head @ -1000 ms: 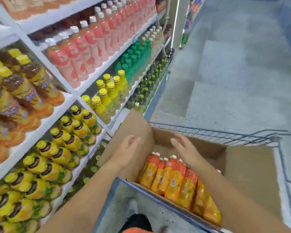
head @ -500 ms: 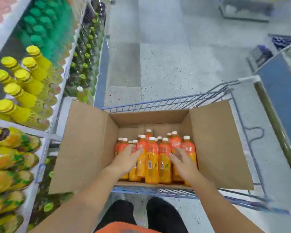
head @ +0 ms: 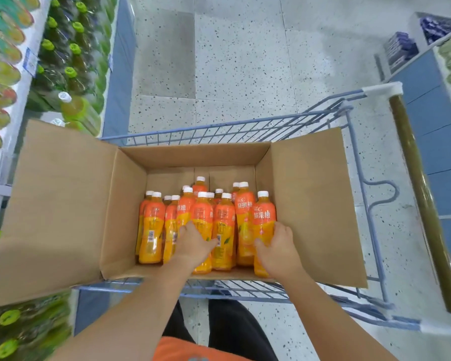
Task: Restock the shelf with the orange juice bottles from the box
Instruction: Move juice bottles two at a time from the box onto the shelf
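Observation:
An open cardboard box (head: pixel 63 204) sits in a blue wire cart (head: pixel 245 128). Several orange juice bottles (head: pixel 151 230) with white caps stand upright inside it. My left hand (head: pixel 193 243) is down among the middle bottles, fingers wrapped round one orange bottle (head: pixel 202 217). My right hand (head: pixel 276 246) grips the rightmost bottle (head: pixel 264 217) low on its body. Both forearms reach in from the bottom of the head view.
The drinks shelf (head: pixel 16 82) runs along the left with green-capped and yellow bottles. The box's left flap lies against it. The cart handle (head: pixel 422 194) is at the right, beside a blue shelving unit (head: pixel 432 100). Speckled floor lies ahead.
The view swung from the shelf down onto the box. Both hands dropped from above the box flaps onto the bottles and have closed round one each.

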